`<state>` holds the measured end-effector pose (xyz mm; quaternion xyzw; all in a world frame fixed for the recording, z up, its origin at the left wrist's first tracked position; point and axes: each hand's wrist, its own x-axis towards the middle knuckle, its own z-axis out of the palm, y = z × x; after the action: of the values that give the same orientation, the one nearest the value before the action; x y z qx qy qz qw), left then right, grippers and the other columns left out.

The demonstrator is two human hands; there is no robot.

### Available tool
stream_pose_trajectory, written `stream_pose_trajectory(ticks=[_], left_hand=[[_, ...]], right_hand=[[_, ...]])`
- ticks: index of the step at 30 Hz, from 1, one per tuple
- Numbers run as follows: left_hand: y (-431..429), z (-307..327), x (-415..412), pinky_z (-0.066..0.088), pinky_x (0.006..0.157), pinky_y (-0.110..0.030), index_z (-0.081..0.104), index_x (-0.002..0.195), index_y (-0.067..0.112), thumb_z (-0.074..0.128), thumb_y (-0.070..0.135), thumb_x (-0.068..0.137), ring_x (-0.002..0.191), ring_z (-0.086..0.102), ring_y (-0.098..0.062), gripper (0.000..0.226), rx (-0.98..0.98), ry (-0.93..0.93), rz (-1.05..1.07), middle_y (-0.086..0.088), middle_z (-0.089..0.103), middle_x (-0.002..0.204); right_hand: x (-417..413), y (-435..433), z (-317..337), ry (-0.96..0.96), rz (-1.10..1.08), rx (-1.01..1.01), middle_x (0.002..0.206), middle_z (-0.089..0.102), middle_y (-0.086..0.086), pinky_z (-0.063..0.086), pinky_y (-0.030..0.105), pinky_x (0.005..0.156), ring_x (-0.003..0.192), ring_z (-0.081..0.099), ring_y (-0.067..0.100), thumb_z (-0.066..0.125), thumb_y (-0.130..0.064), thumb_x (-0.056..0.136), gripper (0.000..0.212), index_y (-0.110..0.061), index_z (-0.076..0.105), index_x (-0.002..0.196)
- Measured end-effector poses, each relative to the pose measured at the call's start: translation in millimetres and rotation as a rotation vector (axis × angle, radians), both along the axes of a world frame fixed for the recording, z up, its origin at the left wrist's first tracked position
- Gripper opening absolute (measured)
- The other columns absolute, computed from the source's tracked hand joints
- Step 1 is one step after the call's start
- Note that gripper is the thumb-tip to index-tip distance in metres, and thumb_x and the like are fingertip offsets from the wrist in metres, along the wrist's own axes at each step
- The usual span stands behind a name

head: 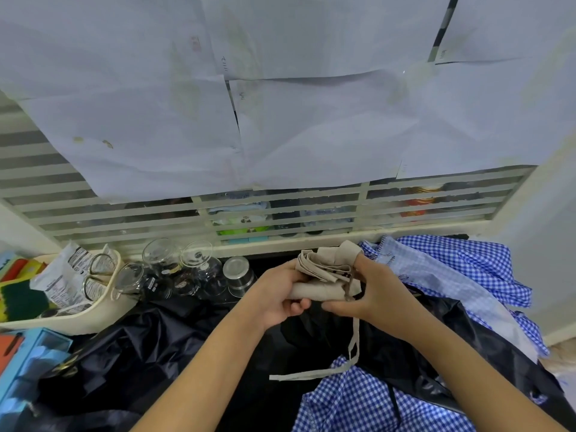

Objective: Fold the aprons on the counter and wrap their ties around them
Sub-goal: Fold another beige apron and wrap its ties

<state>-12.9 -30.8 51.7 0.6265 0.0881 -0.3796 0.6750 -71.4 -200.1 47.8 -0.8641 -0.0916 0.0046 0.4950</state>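
While both hands meet at the centre of the frame, a folded beige apron (324, 277) is held between them above the dark counter (265, 400). The left hand (277, 299) clenches the left end of the bundle, fingers curled beneath it. The right hand (372, 294) grasps the right end, its fingers pinching the bundle where a brownish cord crosses the fabric. One beige tie (353, 344) hangs from the bundle between the hands, drops toward the lower centre, and ends lying flat, its tip pointing left. A black apron (131, 353) lies crumpled across the lower left and under both forearms. Blue gingham aprons (467, 269) are heaped at the right of the frame, with another checked portion (358, 403) at the lower centre, just under the tie's end. Upturned glasses (174, 269) stand at centre left, beside a cream tray (78, 319) of packets at the left edge. White paper sheets (280, 88) fill the upper frame.
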Motion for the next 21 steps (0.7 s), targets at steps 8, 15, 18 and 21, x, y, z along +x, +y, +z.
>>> stream_pose_trajectory(ticks=[8, 15, 18, 21], left_hand=[[24.4, 1.4, 11.8, 0.051, 0.095, -0.04, 0.054, 0.13, 0.016, 0.059, 0.058, 0.08, 0.113, 0.061, -0.031, 0.065, -0.055, -0.097, -0.319, -0.016, 0.063, 0.123], [13.3, -1.4, -0.6, 0.052, 0.095, -0.039, 0.059, 0.12, 0.006, 0.064, 0.051, 0.077, 0.108, 0.065, -0.02, 0.062, -0.027, -0.304, -0.084, -0.009, 0.068, 0.116], [5.1, 1.6, -0.5, 0.056, 0.085, -0.034, 0.065, 0.109, 0.007, 0.064, 0.039, 0.078, 0.099, 0.068, -0.019, 0.044, -0.093, -0.305, 0.084, -0.007, 0.072, 0.105], [0.6, 2.6, -1.3, 0.056, 0.078, -0.035, 0.067, 0.093, 0.012, 0.06, 0.021, 0.089, 0.084, 0.071, -0.015, 0.012, -0.158, -0.286, 0.24, -0.001, 0.075, 0.086]], right_hand=[[6.4, -1.5, -7.1, 0.259, -0.114, 0.651, 0.116, 0.069, -0.001, 0.053, 0.022, 0.083, 0.107, 0.065, 0.012, 0.066, 0.002, 0.082, 0.053, -0.017, 0.051, 0.129], [14.0, 5.0, -5.8, 0.412, -0.117, 0.945, 0.112, 0.071, 0.007, 0.057, 0.026, 0.078, 0.102, 0.068, 0.021, 0.056, 0.005, 0.086, 0.039, -0.01, 0.059, 0.122], [18.6, 6.6, -4.0, 0.458, -0.135, 0.993, 0.115, 0.069, 0.011, 0.057, 0.03, 0.079, 0.103, 0.067, 0.024, 0.062, -0.001, 0.078, 0.041, -0.008, 0.063, 0.119], [21.0, 10.3, -2.4, 0.471, -0.163, 1.044, 0.115, 0.069, 0.011, 0.058, 0.03, 0.079, 0.1, 0.068, 0.023, 0.064, -0.003, 0.074, 0.046, -0.01, 0.063, 0.119]])
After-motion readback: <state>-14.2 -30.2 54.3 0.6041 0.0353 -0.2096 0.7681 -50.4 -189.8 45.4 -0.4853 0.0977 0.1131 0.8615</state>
